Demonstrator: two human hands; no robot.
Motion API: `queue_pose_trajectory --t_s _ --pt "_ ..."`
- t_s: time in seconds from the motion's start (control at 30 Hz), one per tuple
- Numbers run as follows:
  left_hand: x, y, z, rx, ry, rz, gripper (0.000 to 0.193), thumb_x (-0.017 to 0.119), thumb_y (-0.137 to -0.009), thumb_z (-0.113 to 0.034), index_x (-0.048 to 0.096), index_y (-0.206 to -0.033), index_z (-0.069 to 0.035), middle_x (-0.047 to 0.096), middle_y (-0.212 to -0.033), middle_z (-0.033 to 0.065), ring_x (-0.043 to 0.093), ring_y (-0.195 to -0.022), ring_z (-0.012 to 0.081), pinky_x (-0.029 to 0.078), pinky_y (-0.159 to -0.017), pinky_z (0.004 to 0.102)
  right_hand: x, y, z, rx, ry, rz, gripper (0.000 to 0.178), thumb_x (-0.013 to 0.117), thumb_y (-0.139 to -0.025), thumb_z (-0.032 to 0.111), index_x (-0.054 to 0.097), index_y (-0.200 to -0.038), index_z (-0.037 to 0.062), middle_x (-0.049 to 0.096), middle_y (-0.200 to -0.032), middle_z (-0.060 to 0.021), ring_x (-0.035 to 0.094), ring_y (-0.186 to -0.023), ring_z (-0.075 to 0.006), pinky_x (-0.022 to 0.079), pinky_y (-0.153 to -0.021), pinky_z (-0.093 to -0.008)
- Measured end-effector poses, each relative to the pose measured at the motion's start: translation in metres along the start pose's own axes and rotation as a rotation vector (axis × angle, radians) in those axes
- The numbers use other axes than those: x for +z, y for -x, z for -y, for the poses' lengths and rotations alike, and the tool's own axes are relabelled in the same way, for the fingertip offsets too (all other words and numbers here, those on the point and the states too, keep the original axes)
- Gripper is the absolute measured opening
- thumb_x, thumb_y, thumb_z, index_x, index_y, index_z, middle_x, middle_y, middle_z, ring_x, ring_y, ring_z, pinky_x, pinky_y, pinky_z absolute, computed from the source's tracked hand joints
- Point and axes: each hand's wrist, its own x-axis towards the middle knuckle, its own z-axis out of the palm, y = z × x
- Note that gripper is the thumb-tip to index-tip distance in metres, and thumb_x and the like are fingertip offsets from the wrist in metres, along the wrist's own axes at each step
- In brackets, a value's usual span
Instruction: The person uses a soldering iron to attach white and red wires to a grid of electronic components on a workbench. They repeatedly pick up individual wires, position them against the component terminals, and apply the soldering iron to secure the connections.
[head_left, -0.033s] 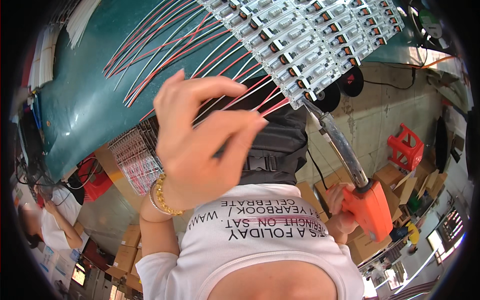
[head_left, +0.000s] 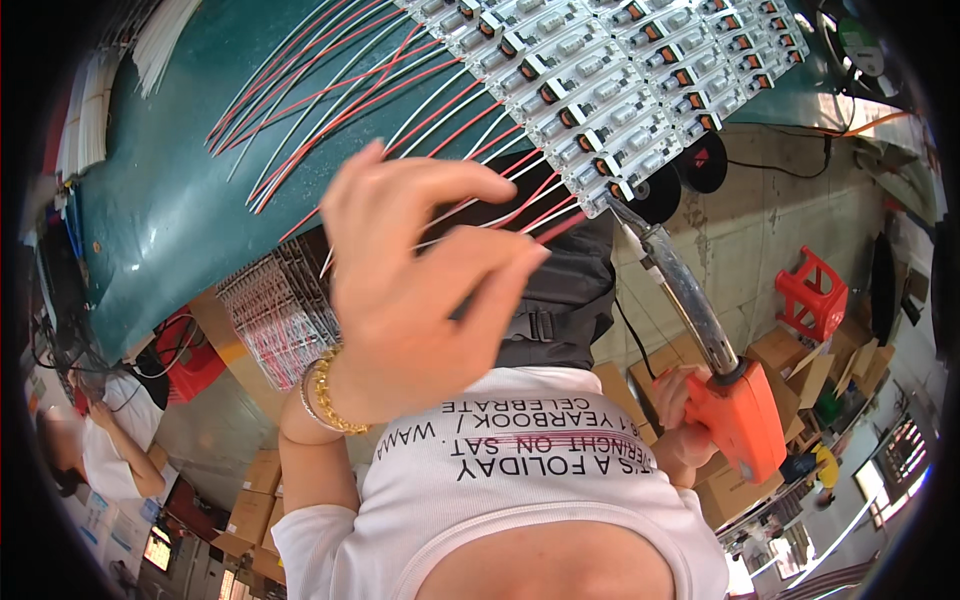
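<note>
My left hand (head_left: 415, 290) is lifted in front of my lap, a little blurred. Its lower fingertips are pinched at the end of a red wire (head_left: 562, 227) that runs to the near corner of a panel of small circuit boards (head_left: 632, 118). The upper finger curls apart from that pinch. On the right, my right hand (head_left: 682, 440) is wrapped round the orange handle of a soldering iron (head_left: 748, 425). The iron's dark tip touches or nearly touches the panel's near corner. Several red and white wires (head_left: 340, 95) fan out leftward from the panel's edge.
The panel rests on a green table (head_left: 170, 215). Bundled white wires (head_left: 165, 40) lie at the far left, and stacked wired strips (head_left: 280, 320) sit below the table edge. A red stool (head_left: 812, 295) and cardboard boxes (head_left: 735, 495) stand right. Another person (head_left: 115, 440) sits at left.
My left hand has shifted slightly right and down, with the red wire's end still at its fingertips. The soldering iron and my right hand have not visibly moved.
</note>
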Motion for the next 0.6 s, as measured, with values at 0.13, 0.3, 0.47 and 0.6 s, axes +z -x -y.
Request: queue_pose_trajectory --t_s 0.13,0.3,0.47,0.6 --pt "0.011 0.002 0.001 0.05 -0.026 0.031 0.015 0.079 -0.066 -0.004 0.067 -0.075 -0.008 0.064 -0.098 0.0049 0.06 -0.096 0.0267 0.034 -0.103 0.0573 -0.01 0.001 -0.006 -0.051 -0.135 0.144 0.049 0.06 -0.085 0.056 0.063 -0.076 0.0084 0.059 -0.079 -0.0083 0.057 -0.071 -0.025 0.044 -0.063 -0.0359" --pt "0.014 0.002 -0.001 0.071 -0.05 0.026 0.015 0.079 -0.066 -0.004 0.066 -0.073 -0.008 0.064 -0.098 0.0044 0.059 -0.096 0.0269 0.033 -0.103 0.058 0.002 -0.001 0.014 0.093 -0.333 -0.014 0.057 0.066 -0.081 0.062 0.061 -0.076 0.0058 0.059 -0.076 -0.0058 0.058 -0.067 -0.0179 0.044 -0.061 -0.0299" --pt "0.013 0.002 0.0 0.058 -0.056 0.025 0.015 0.079 -0.066 -0.004 0.066 -0.073 -0.008 0.064 -0.098 0.0041 0.059 -0.096 0.0269 0.033 -0.103 0.0582 -0.004 -0.005 -0.005 0.066 -0.378 0.168 0.068 0.071 -0.072 0.07 0.059 -0.076 0.0031 0.06 -0.072 -0.0059 0.057 -0.062 -0.0176 0.044 -0.06 -0.0288" --pt "0.013 0.002 0.0 0.062 -0.058 0.03 0.015 0.079 -0.066 -0.004 0.066 -0.074 -0.008 0.064 -0.098 0.0039 0.059 -0.096 0.0269 0.033 -0.103 0.0582 0.006 -0.008 0.008 0.05 -0.523 0.024 0.073 0.074 -0.066 0.072 0.058 -0.076 0.0018 0.06 -0.069 -0.0068 0.057 -0.06 -0.0187 0.046 -0.061 -0.03"
